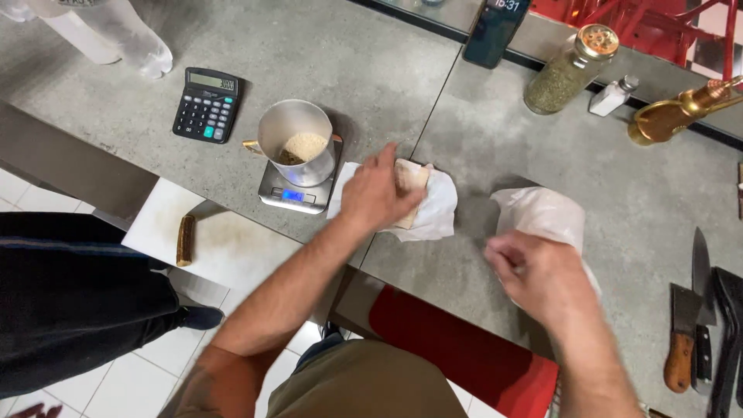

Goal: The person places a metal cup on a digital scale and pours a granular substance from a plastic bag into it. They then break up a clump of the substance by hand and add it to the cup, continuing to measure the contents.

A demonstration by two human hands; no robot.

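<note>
Paper wrap (433, 209), white, lies opened flat on the grey counter (495, 155) with a pale tan block (410, 186) on it; position: just right of the scale, near the counter's front edge. Left hand (375, 193) rests on the wrap, fingers spread, fingertips touching the block. Right hand (538, 275) is blurred; it looks loosely curled against a white plastic bag (542, 213), but whether it pinches the bag cannot be told.

Surface: mottled grey stone-look counter, with a seam running diagonally from the phone down past the wrap. Below the front edge: white floor tiles, a red stool seat (464, 352), and a white board (217, 240) carrying a short brown stick (186, 240).

Surroundings: small digital scale (298, 190), display lit blue, bearing a metal cup (298, 139) part-filled with light crumbs; it is touching or nearly touching the wrap's left edge. Black calculator (207, 104) further left. Far side: dark phone (495, 31), glass jar of green dried herbs (569, 70), small white shaker (611, 94), brass-coloured vessel (677, 112). Right edge: knives (693, 325) with wooden and dark handles, well apart from the bag.

Another person's dark trousers (70, 294) stand at left, beside the board.

Open room: bare counter between wrap and bag, and behind both up to the jar.
</note>
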